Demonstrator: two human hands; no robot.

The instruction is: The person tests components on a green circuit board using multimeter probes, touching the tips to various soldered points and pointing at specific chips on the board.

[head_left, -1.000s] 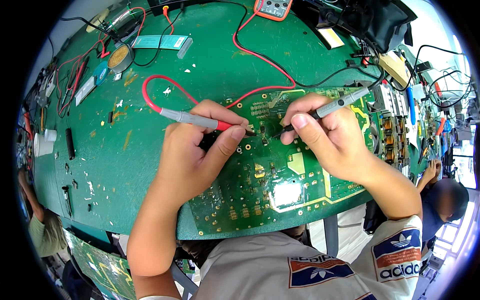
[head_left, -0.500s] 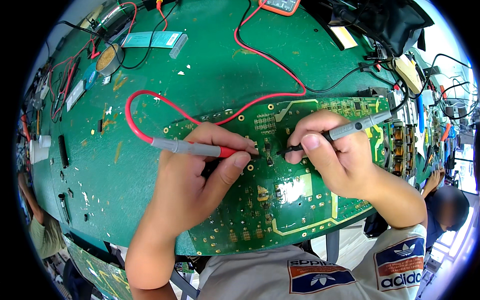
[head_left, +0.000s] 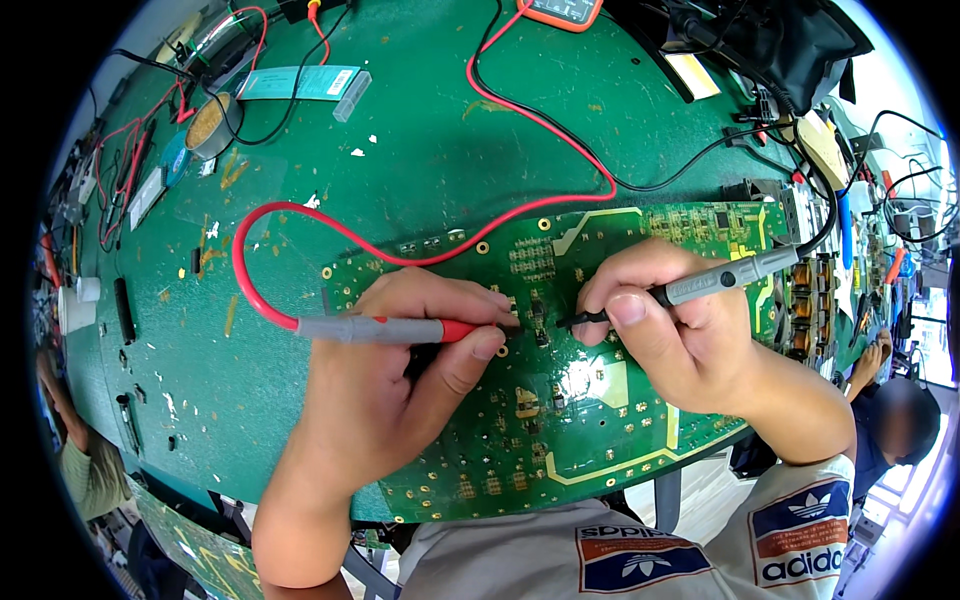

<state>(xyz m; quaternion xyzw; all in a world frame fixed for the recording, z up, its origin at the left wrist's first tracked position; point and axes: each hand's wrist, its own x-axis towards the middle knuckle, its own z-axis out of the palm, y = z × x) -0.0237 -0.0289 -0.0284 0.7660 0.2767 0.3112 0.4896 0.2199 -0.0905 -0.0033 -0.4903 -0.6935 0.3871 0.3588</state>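
A green circuit board (head_left: 630,440) lies in front of me on the green table. My left hand (head_left: 390,390) is closed on a grey-and-red probe (head_left: 370,329), which points right toward a small dark component (head_left: 540,322) on the board. My right hand (head_left: 680,350) is closed on a grey-and-black probe (head_left: 720,277), its tip pointing left at the same area. Both tips are very near the board; whether they touch it I cannot tell. A red lead (head_left: 245,280) loops from the left probe across the table, and a black cable (head_left: 828,210) runs from the right one.
An orange multimeter (head_left: 560,12) sits at the back, with a round tin (head_left: 210,125) and blue strip (head_left: 295,84) to its left. Heat-sink modules (head_left: 800,310), a black bag (head_left: 770,50) and cables crowd the right. Other people's arms (head_left: 70,420) and hands (head_left: 875,355) show at both sides.
The board and both hands appear progressively lower in the picture. The left probe has tilted nearer horizontal, and its red loop sits lower. Both hands keep their grips.
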